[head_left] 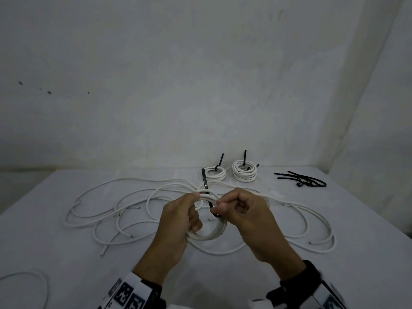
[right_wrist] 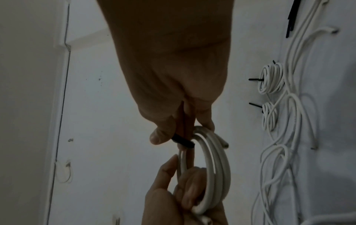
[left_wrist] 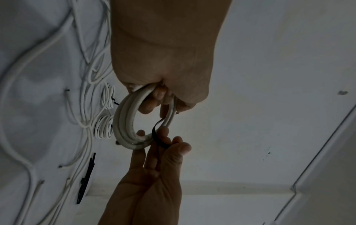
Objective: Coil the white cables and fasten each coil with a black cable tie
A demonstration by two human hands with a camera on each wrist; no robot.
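Both hands were raised above the table [head_left: 66, 259], working on one coil of white cable [head_left: 211, 233]. The left hand [head_left: 178, 221] had its fingers curled round the coil's left side, gripping the bundled turns. The right hand [head_left: 243, 216] pinched a black cable tie [head_left: 205, 181] between thumb and fingers at the coil's right side; the tie passed around the turns, and its free tail stood up behind the coil. From the right wrist view, the tie's band [right_wrist: 183, 141] crossed the strands just beside the thumb.

Beneath the hands, loose white cables [head_left: 107, 210] sprawled in loops across the table. Farther back sat two finished coils [head_left: 244, 171], side by side, each with a black tie tail sticking up. To their right lay a small heap of spare black ties [head_left: 303, 180], well apart from the hands.
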